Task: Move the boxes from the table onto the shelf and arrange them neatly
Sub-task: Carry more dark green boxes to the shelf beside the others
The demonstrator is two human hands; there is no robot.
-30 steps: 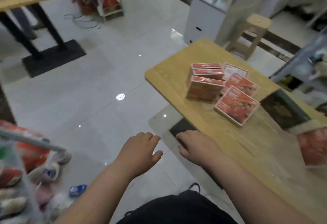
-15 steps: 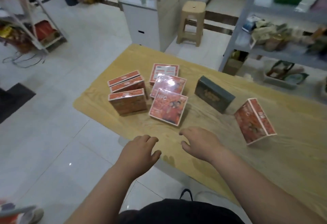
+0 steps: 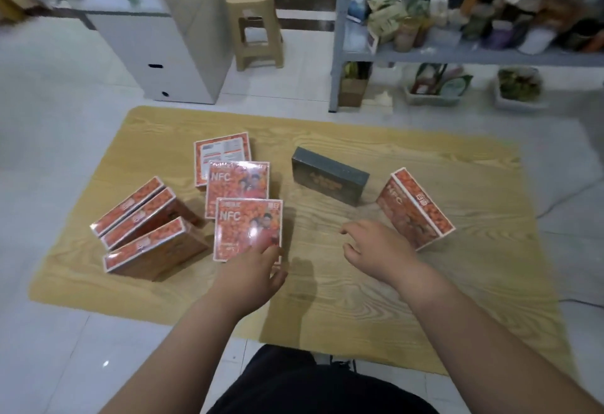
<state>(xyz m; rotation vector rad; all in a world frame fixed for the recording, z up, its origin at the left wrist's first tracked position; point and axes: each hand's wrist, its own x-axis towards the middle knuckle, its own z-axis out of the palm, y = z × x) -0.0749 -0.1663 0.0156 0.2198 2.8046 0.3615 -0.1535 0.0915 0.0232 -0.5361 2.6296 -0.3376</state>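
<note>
**Both hands empty above the boxes on the tabletop**

Head view: eight boxes sit on the wooden tabletop (image 3: 327, 309). At the left, three red boxes (image 3: 143, 224) stand on edge, side by side and leaning. Just beside them, three more lie flat in an overlapping row that runs away from the person. These are the far flat box (image 3: 222, 152) with its printed label up, the middle flat box (image 3: 238, 184), and the nearest flat box (image 3: 245, 227); the last two are marked NFC. A dark grey box (image 3: 328, 179) sits right of centre. A tilted red box (image 3: 415, 207) leans at the right, apart from it.

The left hand (image 3: 251, 271) has its fingers relaxed and holds nothing. Its fingertips are at the near right corner of the nearest flat box; I cannot tell whether they touch it. The right hand (image 3: 379, 246) hangs over bare wood with its fingers loosely curled, empty, just beside the tilted red box.

Beyond the tabletop stands a grey metal shelf (image 3: 336, 53) crowded with packets. A beige stool (image 3: 253, 21) and a white cabinet (image 3: 157, 44) stand to its left.
</note>
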